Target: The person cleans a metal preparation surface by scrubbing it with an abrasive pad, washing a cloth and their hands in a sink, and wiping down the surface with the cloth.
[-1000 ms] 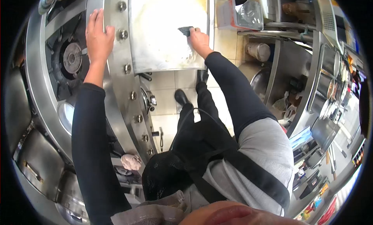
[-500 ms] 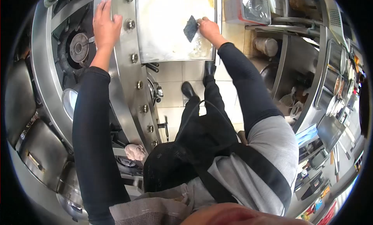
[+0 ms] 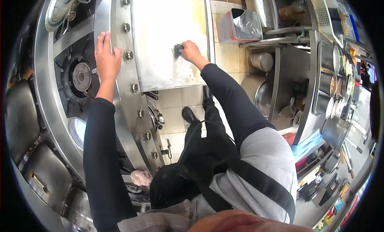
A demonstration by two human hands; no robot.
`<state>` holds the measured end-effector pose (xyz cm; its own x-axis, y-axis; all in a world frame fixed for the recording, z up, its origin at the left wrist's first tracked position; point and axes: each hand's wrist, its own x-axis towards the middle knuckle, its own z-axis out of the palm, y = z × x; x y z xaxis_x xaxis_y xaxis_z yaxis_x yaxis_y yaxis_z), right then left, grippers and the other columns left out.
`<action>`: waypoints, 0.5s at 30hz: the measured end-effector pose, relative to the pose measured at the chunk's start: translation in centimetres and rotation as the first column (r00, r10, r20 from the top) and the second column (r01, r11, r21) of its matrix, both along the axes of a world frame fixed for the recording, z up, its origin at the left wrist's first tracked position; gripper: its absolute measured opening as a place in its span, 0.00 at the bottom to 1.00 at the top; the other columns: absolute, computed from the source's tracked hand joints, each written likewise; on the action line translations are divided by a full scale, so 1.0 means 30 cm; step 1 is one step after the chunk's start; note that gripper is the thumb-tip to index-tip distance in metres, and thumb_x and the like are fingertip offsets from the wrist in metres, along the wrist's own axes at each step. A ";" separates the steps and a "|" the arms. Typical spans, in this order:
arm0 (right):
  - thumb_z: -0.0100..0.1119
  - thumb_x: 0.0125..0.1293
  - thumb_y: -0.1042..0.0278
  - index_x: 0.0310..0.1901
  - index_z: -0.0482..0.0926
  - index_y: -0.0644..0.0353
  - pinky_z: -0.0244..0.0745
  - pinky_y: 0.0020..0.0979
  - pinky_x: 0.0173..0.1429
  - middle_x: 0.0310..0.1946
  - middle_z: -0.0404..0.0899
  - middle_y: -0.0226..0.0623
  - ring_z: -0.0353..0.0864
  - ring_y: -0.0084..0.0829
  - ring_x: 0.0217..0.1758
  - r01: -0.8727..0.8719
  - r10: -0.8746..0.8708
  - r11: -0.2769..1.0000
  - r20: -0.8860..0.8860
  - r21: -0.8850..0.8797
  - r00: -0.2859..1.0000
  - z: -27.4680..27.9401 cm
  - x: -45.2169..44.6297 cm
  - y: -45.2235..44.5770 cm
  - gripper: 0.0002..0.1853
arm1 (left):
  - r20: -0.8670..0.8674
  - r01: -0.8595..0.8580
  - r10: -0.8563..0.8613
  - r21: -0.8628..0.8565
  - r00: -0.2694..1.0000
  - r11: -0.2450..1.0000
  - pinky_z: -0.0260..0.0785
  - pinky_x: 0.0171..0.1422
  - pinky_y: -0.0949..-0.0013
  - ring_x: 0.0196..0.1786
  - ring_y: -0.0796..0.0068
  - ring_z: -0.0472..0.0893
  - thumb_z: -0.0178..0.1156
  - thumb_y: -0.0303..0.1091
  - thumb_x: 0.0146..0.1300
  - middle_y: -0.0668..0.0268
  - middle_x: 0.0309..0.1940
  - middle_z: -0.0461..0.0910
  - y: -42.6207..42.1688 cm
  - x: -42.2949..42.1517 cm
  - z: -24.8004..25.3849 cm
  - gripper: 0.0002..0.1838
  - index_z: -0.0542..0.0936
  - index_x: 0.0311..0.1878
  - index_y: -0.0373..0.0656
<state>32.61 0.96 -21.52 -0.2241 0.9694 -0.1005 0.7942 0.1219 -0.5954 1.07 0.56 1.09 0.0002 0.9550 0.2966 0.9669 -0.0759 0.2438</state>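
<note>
Before you, a coarse scouring pad (image 3: 177, 51) lies on a flat rectangular metal surface (image 3: 162, 74). Left sits a round metal burner (image 3: 81, 76).

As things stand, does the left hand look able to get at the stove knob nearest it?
Probably yes: the left hand looks empty, spread at the stove's steel edge, and nothing visible stands between it and the knob.
</note>
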 end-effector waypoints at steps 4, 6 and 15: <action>0.69 0.60 0.64 0.45 0.83 0.63 0.78 0.40 0.54 0.44 0.86 0.49 0.86 0.47 0.46 0.149 -0.163 0.959 -0.041 -0.242 0.986 0.024 0.066 -0.007 0.15 | -0.007 0.001 -0.001 0.008 1.000 1.000 0.55 0.79 0.54 0.76 0.54 0.63 0.54 0.30 0.58 0.53 0.73 0.65 -0.004 -0.015 -0.015 0.33 0.70 0.71 0.43; 0.67 0.64 0.65 0.50 0.81 0.63 0.78 0.39 0.54 0.45 0.86 0.41 0.85 0.39 0.47 0.240 -0.445 0.848 -0.388 -0.472 0.807 0.041 0.107 -0.025 0.15 | 0.001 -0.011 0.011 -0.003 1.000 1.000 0.55 0.79 0.54 0.76 0.54 0.63 0.54 0.30 0.58 0.53 0.73 0.65 -0.004 -0.003 -0.002 0.34 0.69 0.72 0.43; 0.66 0.68 0.70 0.55 0.76 0.60 0.73 0.33 0.61 0.48 0.81 0.34 0.79 0.26 0.52 -0.038 -0.849 0.508 -0.507 -0.861 0.150 0.045 0.243 -0.039 0.16 | 0.012 0.039 -0.040 0.024 0.999 0.999 0.57 0.77 0.53 0.74 0.51 0.65 0.54 0.33 0.60 0.52 0.72 0.66 -0.003 -0.010 -0.016 0.33 0.70 0.72 0.45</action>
